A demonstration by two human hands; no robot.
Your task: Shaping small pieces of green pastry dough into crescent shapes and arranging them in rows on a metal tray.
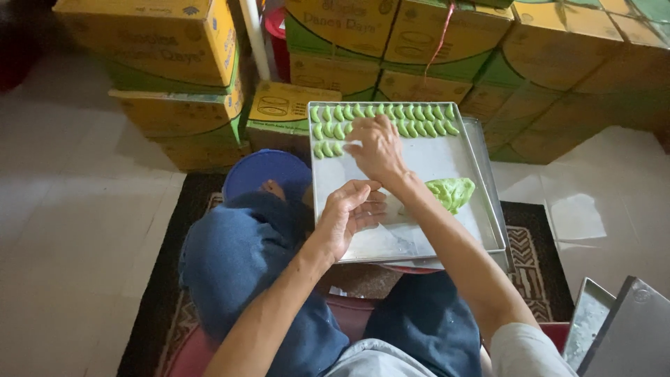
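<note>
While the right hand (377, 149) reaches with a narrow, pinched grip to the third row of small green crescent dough pieces (328, 149) on the flat metal tray (447, 164), just left of it, lying roughly upright, the left hand (349, 216) curls loosely nearer the pale green dough lump (452, 192)

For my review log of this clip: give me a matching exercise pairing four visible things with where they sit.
Things:
1. Small green crescent dough pieces
2. Pale green dough lump
3. Round blue plastic lid
4. Yellow-and-green cardboard boxes

Places:
A. Stacked on the floor beyond the tray
B. Lined in rows at the far end of the rectangular metal tray
C. Left of the tray, by the person's knee
D. On the tray, right of the right hand's wrist

Pairs: 1-B, 2-D, 3-C, 4-A
</note>
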